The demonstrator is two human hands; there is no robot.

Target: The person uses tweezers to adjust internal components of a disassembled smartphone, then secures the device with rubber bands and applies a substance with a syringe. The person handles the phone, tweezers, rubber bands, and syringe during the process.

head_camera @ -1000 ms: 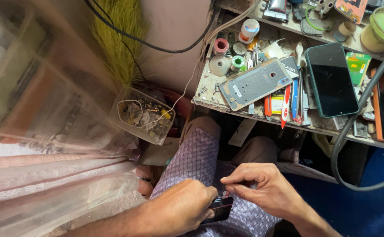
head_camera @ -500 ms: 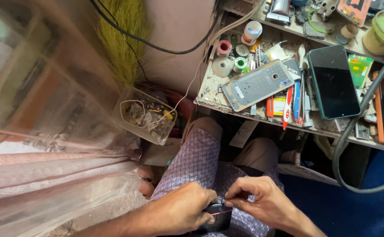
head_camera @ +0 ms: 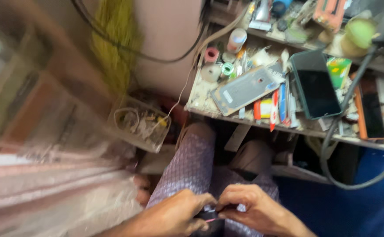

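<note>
Hands, left (head_camera: pixel 174 217) and right (head_camera: pixel 253 210), curled fingertip to fingertip, grip closed on small dark object (head_camera: pixel 209 217).

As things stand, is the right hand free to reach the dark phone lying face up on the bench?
Probably not: the right hand and left hand both pinch a small dark object over the lap, well below the phone.

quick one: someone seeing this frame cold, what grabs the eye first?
Probably the cluttered workbench at upper right, where a dark phone lies screen up beside a grey phone back cover among tape rolls and small parts. Next, at the bottom centre, the left hand and right hand meet over a small dark object on the lap; blur hides what it is.
</note>
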